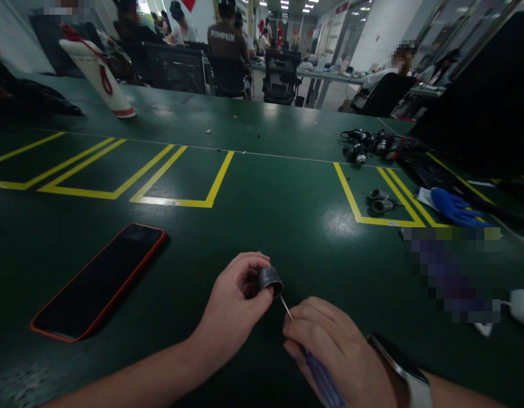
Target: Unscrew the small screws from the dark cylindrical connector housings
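My left hand (236, 303) is closed around a small grey cap-shaped metal part (270, 280), held just above the green table (265, 192). My right hand (336, 354), with a watch on the wrist, grips a thin screwdriver (316, 368) with a blue-purple handle. Its metal tip touches the underside of the grey part. Both hands sit close together near the table's front edge.
A dark phone in a red case (100, 280) lies to the left. Two small metal cylinders (380, 201), a blue glove (455, 207) and a pile of dark parts (372, 144) lie to the right. Yellow tape marks boxes. A white cone-like object (100, 73) stands far left. People sit at desks behind.
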### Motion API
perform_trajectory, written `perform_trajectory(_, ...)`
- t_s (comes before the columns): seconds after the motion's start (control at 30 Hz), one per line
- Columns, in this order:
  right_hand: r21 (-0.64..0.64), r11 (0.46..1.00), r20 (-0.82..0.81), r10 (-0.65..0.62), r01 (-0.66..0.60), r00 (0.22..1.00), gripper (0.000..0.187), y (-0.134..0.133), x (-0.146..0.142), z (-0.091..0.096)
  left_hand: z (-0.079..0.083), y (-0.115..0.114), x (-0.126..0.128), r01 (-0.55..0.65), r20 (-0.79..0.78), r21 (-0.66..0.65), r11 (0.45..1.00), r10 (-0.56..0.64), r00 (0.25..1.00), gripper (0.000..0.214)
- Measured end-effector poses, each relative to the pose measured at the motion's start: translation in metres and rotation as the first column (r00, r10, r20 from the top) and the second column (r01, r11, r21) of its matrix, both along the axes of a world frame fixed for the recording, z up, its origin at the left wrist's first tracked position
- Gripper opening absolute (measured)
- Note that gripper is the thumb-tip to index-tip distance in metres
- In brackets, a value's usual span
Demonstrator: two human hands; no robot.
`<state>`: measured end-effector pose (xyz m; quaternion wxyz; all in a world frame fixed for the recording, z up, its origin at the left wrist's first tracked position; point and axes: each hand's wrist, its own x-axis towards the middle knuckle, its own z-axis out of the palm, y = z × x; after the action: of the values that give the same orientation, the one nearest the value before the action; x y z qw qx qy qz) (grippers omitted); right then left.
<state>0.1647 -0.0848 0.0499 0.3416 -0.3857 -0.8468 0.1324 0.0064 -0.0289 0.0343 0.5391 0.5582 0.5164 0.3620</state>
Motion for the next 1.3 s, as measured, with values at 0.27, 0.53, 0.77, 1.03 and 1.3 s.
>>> perform_trajectory(0.27,0.011,1.0,-0.029,0.02,-0.02,0.999,0.011,0.0,0.001,-0.001,0.0,-0.001,0.0,-0.011,0.017,-0.004,1.0,0.011,1.0,0.021)
perform_trajectory(0.53,-0.027,0.999,-0.049,0.041,-0.042,0.998,0.011,0.001,0.002,-0.001,0.002,0.0,0.0,-0.019,0.045,-0.041,0.999,0.02,0.999,0.024)
perform_trajectory(0.77,-0.002,1.0,-0.035,0.008,-0.008,0.999,0.01,-0.001,0.001,0.001,0.002,-0.001,0.0,-0.02,0.051,-0.061,0.998,0.023,0.998,0.023)
perform_trajectory(1.03,-0.11,0.993,-0.323,-0.069,0.034,0.944,0.012,0.003,0.013,0.012,0.001,-0.001,-0.001,-0.014,0.079,-0.172,0.985,0.028,0.996,0.03)
perform_trajectory(1.3,-0.153,0.988,-0.154,-0.022,-0.002,0.988,0.01,0.001,0.004,0.006,0.003,-0.002,0.0,-0.024,0.065,-0.104,0.994,0.031,0.997,0.03)
